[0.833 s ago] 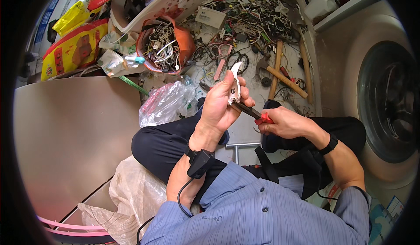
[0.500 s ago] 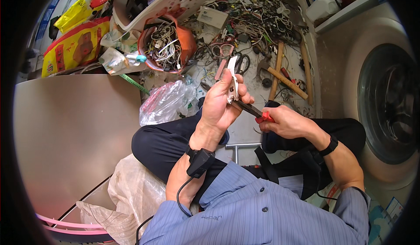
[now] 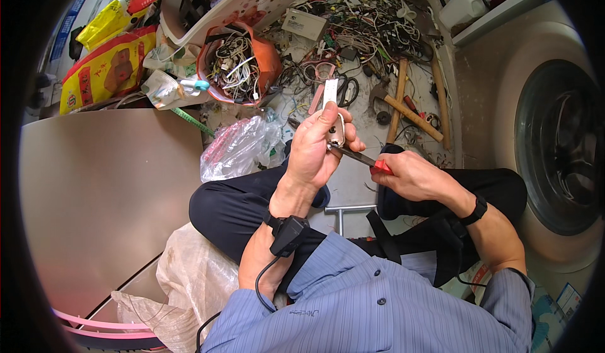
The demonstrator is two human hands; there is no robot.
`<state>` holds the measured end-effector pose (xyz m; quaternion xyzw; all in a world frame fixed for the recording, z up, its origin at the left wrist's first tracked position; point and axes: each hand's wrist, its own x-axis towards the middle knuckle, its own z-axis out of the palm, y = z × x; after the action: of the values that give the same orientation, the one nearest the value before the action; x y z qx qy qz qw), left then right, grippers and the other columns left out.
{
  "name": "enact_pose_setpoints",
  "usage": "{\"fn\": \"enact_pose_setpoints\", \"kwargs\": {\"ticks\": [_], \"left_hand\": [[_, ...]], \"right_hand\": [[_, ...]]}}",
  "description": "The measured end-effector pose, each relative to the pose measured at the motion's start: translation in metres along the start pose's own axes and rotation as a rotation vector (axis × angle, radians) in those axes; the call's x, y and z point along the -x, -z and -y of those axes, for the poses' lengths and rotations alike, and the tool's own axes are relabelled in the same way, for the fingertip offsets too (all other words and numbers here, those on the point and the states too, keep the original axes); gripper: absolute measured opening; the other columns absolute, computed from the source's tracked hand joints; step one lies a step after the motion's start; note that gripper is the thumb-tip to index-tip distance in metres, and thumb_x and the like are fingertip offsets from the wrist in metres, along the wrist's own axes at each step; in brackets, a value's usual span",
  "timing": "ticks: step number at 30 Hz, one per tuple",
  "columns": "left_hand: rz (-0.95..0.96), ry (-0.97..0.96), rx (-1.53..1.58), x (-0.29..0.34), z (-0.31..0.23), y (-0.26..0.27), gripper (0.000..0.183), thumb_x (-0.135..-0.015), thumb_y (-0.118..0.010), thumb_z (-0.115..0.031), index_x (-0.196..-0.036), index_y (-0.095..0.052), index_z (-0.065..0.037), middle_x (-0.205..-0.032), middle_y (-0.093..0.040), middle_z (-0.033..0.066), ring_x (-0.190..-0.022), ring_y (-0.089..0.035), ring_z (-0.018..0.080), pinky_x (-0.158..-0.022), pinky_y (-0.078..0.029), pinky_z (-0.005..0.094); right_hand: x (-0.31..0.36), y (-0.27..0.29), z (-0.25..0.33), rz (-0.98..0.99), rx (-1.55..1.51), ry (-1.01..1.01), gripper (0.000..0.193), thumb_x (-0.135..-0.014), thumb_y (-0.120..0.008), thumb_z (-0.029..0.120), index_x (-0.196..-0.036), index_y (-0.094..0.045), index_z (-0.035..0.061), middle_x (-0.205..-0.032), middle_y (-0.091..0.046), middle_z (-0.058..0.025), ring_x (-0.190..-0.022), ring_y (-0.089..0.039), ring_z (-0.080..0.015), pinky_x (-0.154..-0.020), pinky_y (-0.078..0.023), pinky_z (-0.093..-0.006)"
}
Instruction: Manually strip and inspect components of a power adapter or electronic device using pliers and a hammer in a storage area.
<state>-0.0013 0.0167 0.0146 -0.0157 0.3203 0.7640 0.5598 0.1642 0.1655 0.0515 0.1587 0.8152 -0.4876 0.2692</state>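
My left hand [image 3: 315, 142] is closed around a slim white plastic casing [image 3: 331, 92], held upright above the floor between my legs. Its lower end is hollow, with small dark parts inside. My right hand [image 3: 413, 175] grips the red handle of a tool with a narrow dark metal shaft [image 3: 359, 156], probably a screwdriver. That shaft reaches left to the casing's lower end, where it meets my left fingers. My fingers hide the exact point of contact.
Beyond my hands lies a heap of cables [image 3: 378, 32] with wooden-handled hammers [image 3: 413, 119] beside it. An orange bag [image 3: 268, 63] holds more cables. A clear plastic bag [image 3: 242, 148] sits left, a washing machine [image 3: 485, 95] right. A metal T-shaped bar [image 3: 341, 217] is between my legs.
The white casing has turned in my left hand, showing a broader face and more of its hollow end. The tool has tilted slightly; my right hand stays nearly in place.
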Motion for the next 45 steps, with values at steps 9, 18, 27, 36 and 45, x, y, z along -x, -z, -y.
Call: {"fn": "enact_pose_setpoints", "kwargs": {"ticks": [9, 18, 27, 36, 45], "left_hand": [[-0.09, -0.033, 0.006, 0.004, 0.006, 0.004, 0.044, -0.107, -0.051, -0.045, -0.097, -0.062, -0.004, -0.069, -0.067, 0.0107, -0.065, -0.069, 0.0305, -0.084, -0.057, 0.0464], [-0.216, 0.058, 0.279, -0.009, 0.015, 0.014, 0.042, -0.107, -0.051, -0.044, -0.095, -0.062, -0.006, -0.069, -0.069, 0.0093, -0.074, -0.073, 0.0337, -0.083, -0.058, 0.0456], [-0.249, 0.013, 0.29, -0.014, 0.018, 0.013, 0.042, -0.106, -0.053, -0.046, -0.099, -0.063, -0.006, -0.071, -0.069, 0.0096, -0.076, -0.073, 0.0321, -0.083, -0.059, 0.0458], [-0.051, -0.08, 0.127, -0.009, 0.016, 0.005, 0.044, -0.106, -0.049, -0.048, -0.104, -0.062, -0.005, -0.08, -0.074, 0.0108, -0.085, -0.076, 0.0324, -0.089, -0.061, 0.0494], [0.001, -0.074, 0.316, -0.013, 0.022, -0.001, 0.044, -0.106, -0.048, -0.047, -0.106, -0.064, -0.006, -0.084, -0.074, 0.0109, -0.088, -0.076, 0.0294, -0.081, -0.066, 0.0435]], "right_hand": [[-0.014, -0.033, -0.022, -0.229, 0.233, 0.068, 0.022, -0.095, -0.063, 0.018, -0.089, -0.06, -0.0023, -0.081, -0.067, -0.0251, -0.084, -0.067, -0.0443, -0.071, -0.052, -0.0526], [-0.034, -0.026, -0.049, -0.762, 0.732, 0.419, 0.017, -0.08, -0.067, 0.01, -0.078, -0.051, 0.0072, -0.072, -0.054, -0.009, -0.067, -0.06, -0.0292, -0.062, -0.046, -0.0405], [-0.026, -0.041, -0.04, -0.499, 0.318, 0.262, 0.012, -0.089, -0.064, 0.011, -0.087, -0.055, 0.0035, -0.073, -0.064, -0.019, -0.075, -0.066, -0.0392, -0.069, -0.049, -0.0502], [0.001, -0.05, -0.006, 0.26, -0.806, -0.068, 0.037, -0.105, -0.057, 0.026, -0.074, -0.054, 0.0055, -0.062, -0.054, -0.0013, -0.059, -0.056, -0.0134, -0.052, -0.046, -0.03], [0.015, -0.061, -0.005, 0.697, -1.59, -0.052, 0.036, -0.109, -0.051, 0.036, -0.095, -0.057, 0.0033, -0.075, -0.057, -0.0114, -0.064, -0.061, -0.0255, -0.047, -0.04, -0.0291]]}}
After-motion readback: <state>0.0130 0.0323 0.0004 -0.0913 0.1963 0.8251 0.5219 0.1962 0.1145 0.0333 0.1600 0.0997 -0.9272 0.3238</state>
